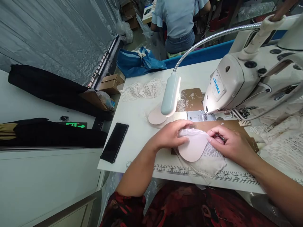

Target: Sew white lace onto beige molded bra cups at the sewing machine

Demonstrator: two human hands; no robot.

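A pale pink teardrop-shaped bra pad (193, 149) lies on white lace fabric (213, 162) at the table's front. My left hand (171, 134) grips the pad and lace at their left edge, thumb on top of the pad. At the right corner, my right hand (221, 140) pinches the edge with thumb and forefinger. Something small, dark and metallic (221, 137) shows within the right hand's curled fingers; its kind is unclear. Just behind both hands is the needle area of a white sewing machine (227, 82).
Another pad (156, 116) sits on sheer fabric under the lamp head (170, 94). Lace pieces (144, 90) lie farther back, and a lace heap (284, 145) is at right. A black phone (115, 142) rests near the left edge. A printed ruler (175, 170) runs along the front. A person (178, 22) sits beyond.
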